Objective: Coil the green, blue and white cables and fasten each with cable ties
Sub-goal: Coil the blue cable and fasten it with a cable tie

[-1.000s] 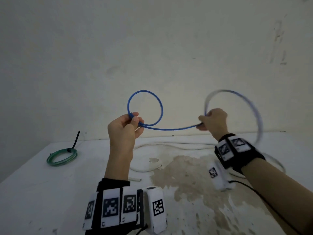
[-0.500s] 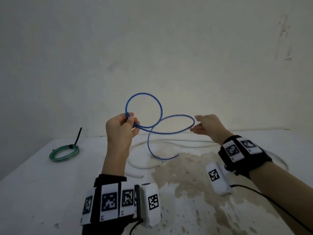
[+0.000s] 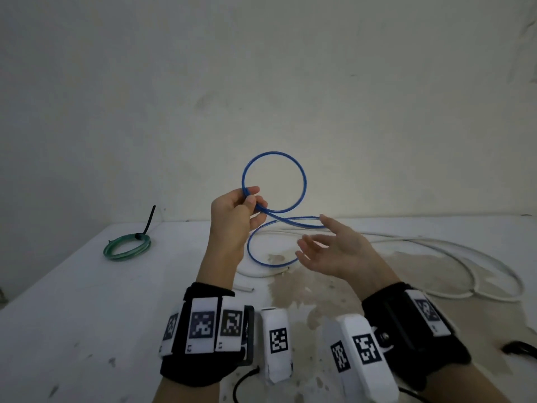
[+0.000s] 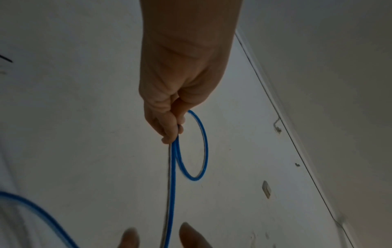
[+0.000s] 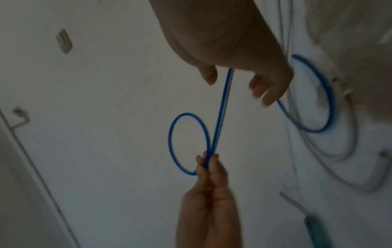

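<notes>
My left hand (image 3: pixel 252 202) pinches the blue cable (image 3: pixel 304 181) where its upright round loop closes, held above the table. A second, lower blue loop (image 3: pixel 252 257) hangs from that pinch toward the table. My right hand (image 3: pixel 315 242) is open with spread fingers, and the cable's straight run passes loosely between thumb and fingers (image 5: pixel 222 107). In the left wrist view, the left hand (image 4: pixel 175 132) grips the doubled blue cable (image 4: pixel 204 151). The green cable (image 3: pixel 128 248) lies coiled at the far left with a black tie (image 3: pixel 149 219) on it. The white cable (image 3: pixel 436 247) sprawls loose on the table.
The white table (image 3: pixel 72 315) meets a plain wall at the back and has a brown stain (image 3: pixel 293 286) in the middle. A small black object (image 3: pixel 520 349) lies near the right edge. A cut end of white cable (image 3: pixel 244 288) lies by my left forearm.
My right hand has let go of its pinch on the blue cable, opened, and moved down and left toward the left hand. The second loop has dropped below the first.
</notes>
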